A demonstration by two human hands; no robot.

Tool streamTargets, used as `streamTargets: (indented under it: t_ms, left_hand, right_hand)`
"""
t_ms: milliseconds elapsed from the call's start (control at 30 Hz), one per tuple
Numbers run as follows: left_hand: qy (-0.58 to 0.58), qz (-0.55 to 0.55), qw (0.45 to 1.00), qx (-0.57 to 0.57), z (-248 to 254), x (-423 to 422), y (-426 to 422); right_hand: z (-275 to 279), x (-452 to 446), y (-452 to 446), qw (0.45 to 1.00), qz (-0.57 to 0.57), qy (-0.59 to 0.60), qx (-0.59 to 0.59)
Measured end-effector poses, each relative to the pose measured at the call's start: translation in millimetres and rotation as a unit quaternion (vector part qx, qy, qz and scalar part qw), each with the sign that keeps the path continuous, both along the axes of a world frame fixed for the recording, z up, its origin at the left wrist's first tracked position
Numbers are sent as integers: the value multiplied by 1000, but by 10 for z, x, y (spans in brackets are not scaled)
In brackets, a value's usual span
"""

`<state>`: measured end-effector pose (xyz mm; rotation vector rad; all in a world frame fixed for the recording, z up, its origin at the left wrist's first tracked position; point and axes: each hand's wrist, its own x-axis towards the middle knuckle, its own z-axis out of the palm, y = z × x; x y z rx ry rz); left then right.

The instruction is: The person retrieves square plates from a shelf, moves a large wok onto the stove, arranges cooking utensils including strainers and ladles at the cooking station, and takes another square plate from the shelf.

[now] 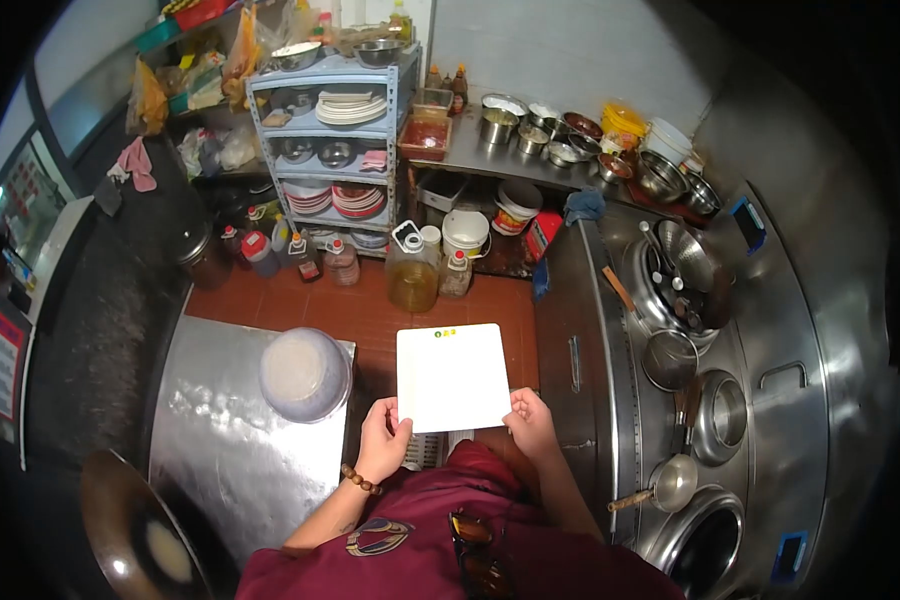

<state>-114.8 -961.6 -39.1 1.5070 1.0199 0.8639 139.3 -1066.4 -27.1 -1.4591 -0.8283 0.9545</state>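
A flat white square board [452,380] with small green and yellow marks along its far edge is held out in front of my body. My left hand [382,437] grips its near left corner, thumb on top. At the near right corner, my right hand [531,422] pinches the edge between thumb and fingers. Whether the board is a cutting board or a plate, I cannot tell. Left of it, a pale round tub [304,375] rests on the steel table [240,450].
Steel counter [585,330] on the right holds a skimmer [670,360], a ladle [673,484] and pots. Ahead stand a shelf rack [322,160] of plates and a large oil jug [411,275] on the red tile floor. A wok [135,525] is at lower left.
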Motion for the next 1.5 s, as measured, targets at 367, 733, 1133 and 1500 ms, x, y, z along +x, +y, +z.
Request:
streamTargets:
  t_ms: [367,733,1133,1500]
  left_hand:
    - [6,85,996,-20,-150,781,1362]
    - [-18,156,987,13,91,1751,2820]
    - [-90,186,978,-29,280,1674,3981]
    - [-117,180,977,11,452,1230,6010]
  right_hand:
    - [-255,958,1844,994,97,-59,4]
    - [128,2030,3648,979,194,-10,58]
    - [156,2018,4991,959,267,55,84]
    - [434,1460,6854,962,244,34,122]
